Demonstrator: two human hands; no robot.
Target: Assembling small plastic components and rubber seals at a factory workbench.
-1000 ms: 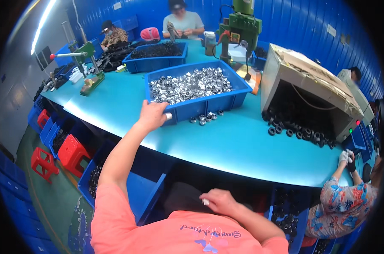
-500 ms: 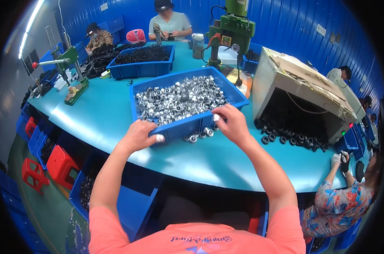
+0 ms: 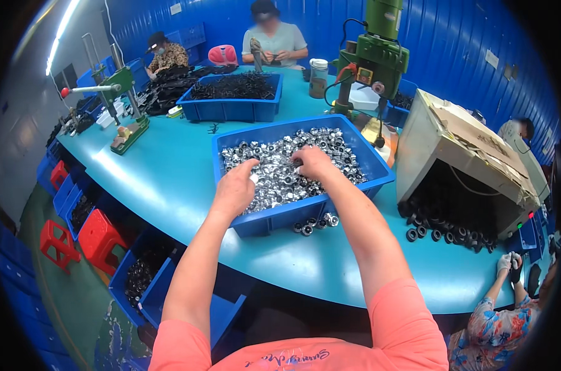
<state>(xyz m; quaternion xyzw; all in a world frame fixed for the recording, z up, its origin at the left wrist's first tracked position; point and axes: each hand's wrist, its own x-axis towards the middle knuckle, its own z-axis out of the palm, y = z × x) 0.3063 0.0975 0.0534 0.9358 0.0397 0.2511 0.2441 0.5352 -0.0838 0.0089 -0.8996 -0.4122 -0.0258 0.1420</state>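
A blue plastic bin stands on the table, filled with small shiny silver ring-shaped metal parts, some with dark centres. My right hand reaches into the middle of the pile. Its fingers are bent around a small dark part lying among the silver ones; the fingertips are partly hidden. Over the bin's left side my left hand hangs with thumb and forefinger apart and holds nothing that I can see. White tape wraps a fingertip there. A few loose metal parts lie against the bin's front wall.
A beige box-shaped machine stands at right, black rings spilling from its opening. Behind the bin are a green drill press, a jar and another blue bin of black parts. A green hand press stands left. Co-workers sit around.
Both hands have left the bin's front rim and moved inward over the metal parts. My right hand has come to the dark part in the pile. The whole view has shifted slightly.
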